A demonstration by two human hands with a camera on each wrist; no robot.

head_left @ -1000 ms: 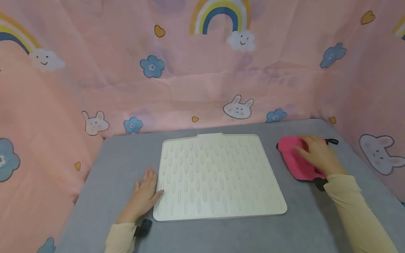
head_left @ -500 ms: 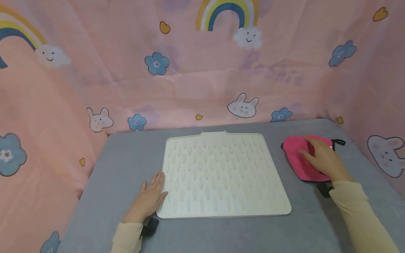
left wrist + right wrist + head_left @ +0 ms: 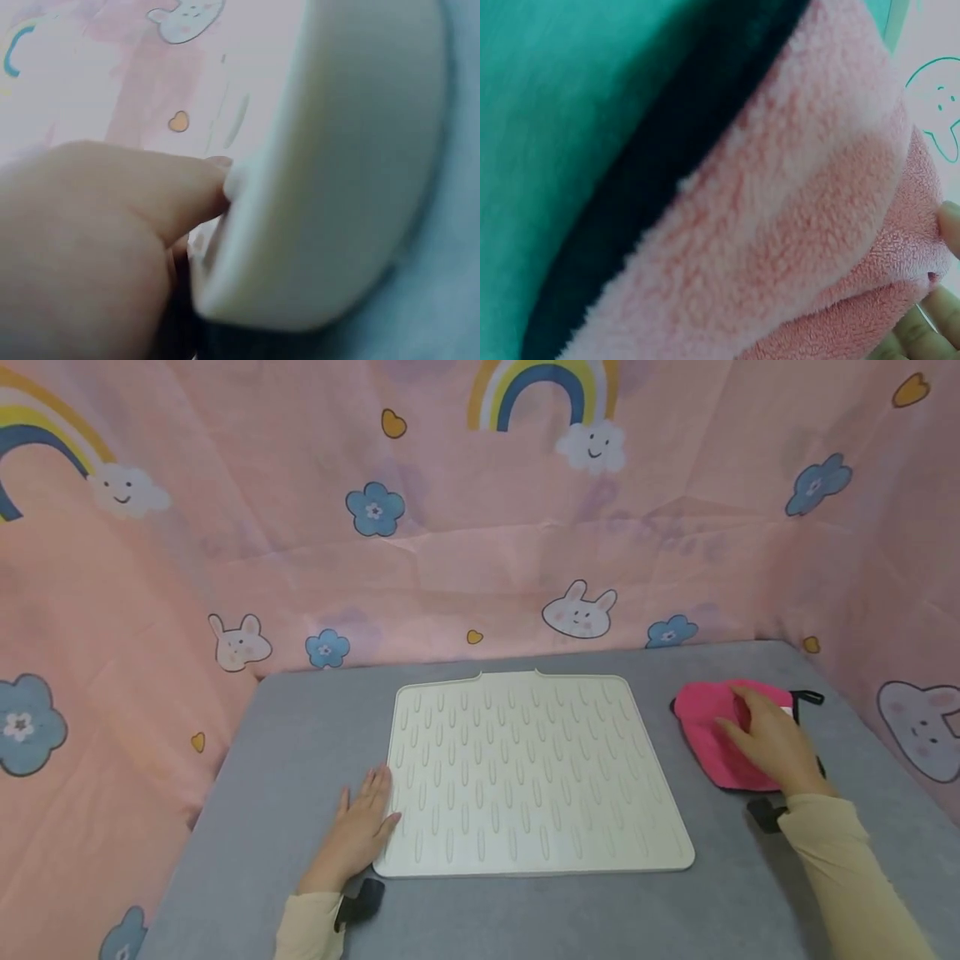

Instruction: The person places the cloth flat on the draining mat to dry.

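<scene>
In the head view, a cream board (image 3: 525,777) with rows of raised oval ridges lies flat on the grey table. My left hand (image 3: 348,839) rests along its left edge, fingers extended and thumb over the rim. The left wrist view shows that thumb (image 3: 187,187) touching the thick pale edge (image 3: 337,172). To the right lies a bright pink plush cloth (image 3: 712,735) with black edging and a black loop. My right hand (image 3: 776,743) is on it, pinching a raised fold. Up close, the right wrist view shows the cloth's fuzzy pile (image 3: 795,180), with fingertips at its fold.
The grey tabletop (image 3: 562,918) extends around the board and the cloth. A pink curtain (image 3: 465,560) printed with rainbows, rabbits and flowers stands at the back and both sides. A black wrist device (image 3: 363,902) sits below my left hand.
The whole head view has shifted slightly right, board and cloth together. Against the board, both hands stay in nearly the same places; the right hand remains on the cloth.
</scene>
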